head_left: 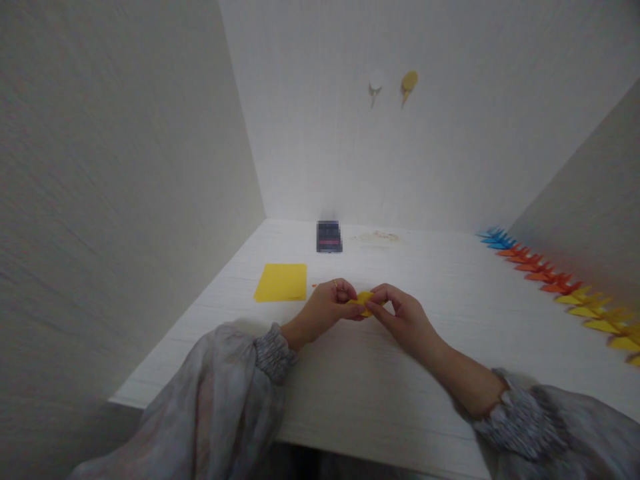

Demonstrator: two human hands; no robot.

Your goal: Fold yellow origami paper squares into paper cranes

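- Gathered grey sleeves [230, 373] reach in over the near edge of the white bench [380, 400].
- Above the bench, the left hand [327, 307], a ring [335, 285] on one finger, pinches one end of a small folded yellow paper [367, 302].
- The right hand [404, 315] grips the other end between thumb and fingers, so the paper sits between both hands.
- On the right, folded paper figures line the bench beside the side wall [595, 200]: yellow ones [593, 310] nearest, then red-orange [540, 270], then blue [497, 239].
- Left of the hands lie flat yellow sheets [281, 283], with a tiny orange scrap [314, 285] just beside.
- Farther back, a dark rectangular object [329, 237], blurred out, lies near the back wall [320, 113]; brownish marks [383, 237] show to its right.
- High on that wall are a white hook [375, 87] and a yellow hook [409, 82].
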